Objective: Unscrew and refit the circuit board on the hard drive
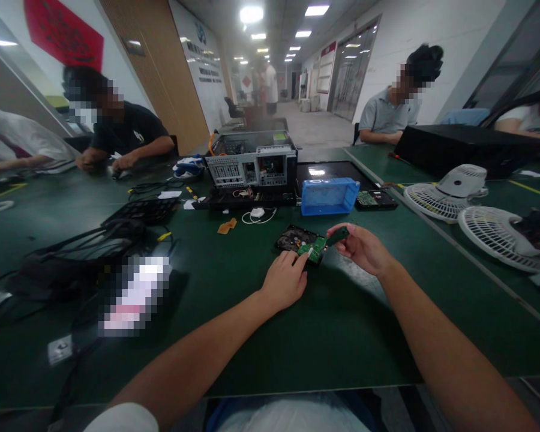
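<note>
In the head view, the person's two bare hands are above a dark green flat worktop [252,342], near its middle. The right hand [362,247] is pinching a small dark green thin board [337,236] between the thumb and the fingers, and it holds this piece raised and tilted. The left hand [287,279] is lower, with its fingers bent and the fingertips at the near edge of a bright green printed circuit board [315,247]; whether these fingers grip it or only press on it, I cannot tell. This circuit board lies at the right part of a black flat hard drive [292,238], which rests on the worktop between the hands and the things behind. Just behind the right hand stands a blue rectangular plastic box [328,198], and to the right of this box lies a second dark drive with a green board [375,200]. On the left of the box there are a white thin cable [257,213] and a brown flat piece [227,226]. Farther back stands an opened grey metal computer case [252,168]. At the right side, two white round plastic fan parts [436,201] lie near each other. Other persons sit around the worktop.
</note>
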### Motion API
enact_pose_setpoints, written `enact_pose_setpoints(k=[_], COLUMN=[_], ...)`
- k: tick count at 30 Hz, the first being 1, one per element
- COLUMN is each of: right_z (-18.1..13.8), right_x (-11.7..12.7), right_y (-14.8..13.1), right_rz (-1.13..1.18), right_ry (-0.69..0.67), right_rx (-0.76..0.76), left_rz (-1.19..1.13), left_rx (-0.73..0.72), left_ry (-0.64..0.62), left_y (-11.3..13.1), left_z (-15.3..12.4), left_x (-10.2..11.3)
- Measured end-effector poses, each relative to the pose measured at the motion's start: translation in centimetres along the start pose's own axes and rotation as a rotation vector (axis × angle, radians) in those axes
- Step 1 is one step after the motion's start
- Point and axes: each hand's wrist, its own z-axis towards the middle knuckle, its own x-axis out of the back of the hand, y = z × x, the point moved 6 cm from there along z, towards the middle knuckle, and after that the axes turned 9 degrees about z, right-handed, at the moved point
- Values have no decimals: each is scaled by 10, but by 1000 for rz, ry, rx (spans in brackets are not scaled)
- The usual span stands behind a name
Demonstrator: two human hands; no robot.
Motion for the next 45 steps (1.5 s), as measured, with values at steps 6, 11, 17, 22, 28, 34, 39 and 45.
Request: enact_pose_setpoints(k=[6,11,17,22,28,34,39,45], right_z=[0,1,2,1,1,0,-1,0], right_x=[0,2,1,0,0,5,1,-4], right_y=[-3,-1,-1,-1,0,1,-3,0], right_rz=[23,58,98,118,66,11,10,61], right_ry=[-6,14,34,22,6,46,21,6], right_rx=[27,5,-8,2,12,3,45,25], left_rz=[-5,-7,19,26,25,13,3,4], left_rx=[5,5,11,8,2,2,-1,2], left_ry=[-1,-4,-6,-14,-10,3,10,6], left_y=[0,0,0,1,1,0,0,0], left_z=[0,0,0,0,0,0,0,1], left_x=[1,1,-4,-1,1,-1,0,-1])
